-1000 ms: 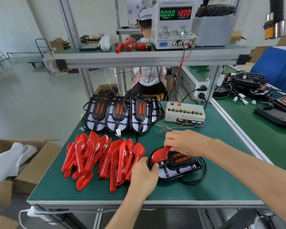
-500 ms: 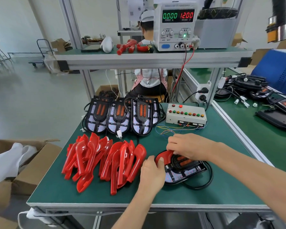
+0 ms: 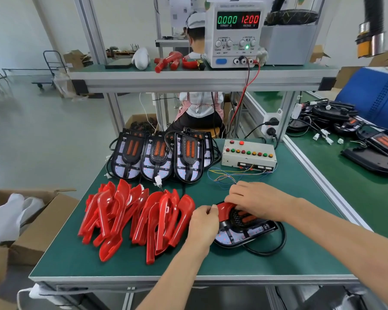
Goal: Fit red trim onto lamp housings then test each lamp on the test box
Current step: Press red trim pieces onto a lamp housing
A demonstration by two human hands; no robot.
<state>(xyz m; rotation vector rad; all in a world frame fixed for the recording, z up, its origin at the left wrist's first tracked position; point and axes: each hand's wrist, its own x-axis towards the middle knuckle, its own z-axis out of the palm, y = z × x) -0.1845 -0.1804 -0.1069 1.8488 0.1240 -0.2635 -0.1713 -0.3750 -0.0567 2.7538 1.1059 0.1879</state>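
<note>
two hands press one red trim onto one lamp housing.

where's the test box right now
In the head view the test box sits at the back right of the green table, just right of the row of black lamp housings and beyond the right hand.

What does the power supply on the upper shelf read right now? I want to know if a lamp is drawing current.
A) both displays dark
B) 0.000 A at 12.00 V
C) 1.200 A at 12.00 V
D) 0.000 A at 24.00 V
B: the power supply shows green 0.000 over CURRENT and red 12.00 over VOLTAGE, so nothing is drawing current.
</note>
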